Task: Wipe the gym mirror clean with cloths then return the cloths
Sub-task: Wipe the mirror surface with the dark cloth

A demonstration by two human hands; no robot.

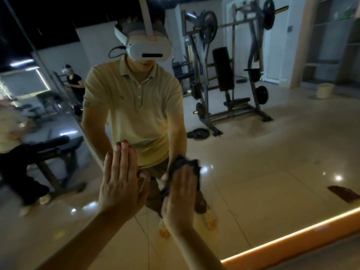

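Left hand (pixel 120 178): is resting flat on the mirror (pixel 272 172), fingers straight, holding nothing.
Right hand (pixel 181 195): is pushing the dark cloth (pixel 183 162) on the mirror with flat fingers.

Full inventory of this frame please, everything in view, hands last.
large wall gym mirror: 1, reflective glass, fills the view ahead
dark crumpled wiping cloth: 1, black-grey, on the mirror under the right hand
plate-loaded weight machine: 1, dark metal, black pads, reflected upper right
round weight plate: 1, black, reflected on the floor by the machine's base
small bucket: 1, pale yellow, reflected far right
padded bench: 1, black, left side
glowing strip: 1, orange, bottom right
second person: 1, black clothes, reflected far left
wearer's reflection: 1, beige polo, white headset, centre
left hand: 1, flat on the mirror, fingers straight
right hand: 1, presses the cloth
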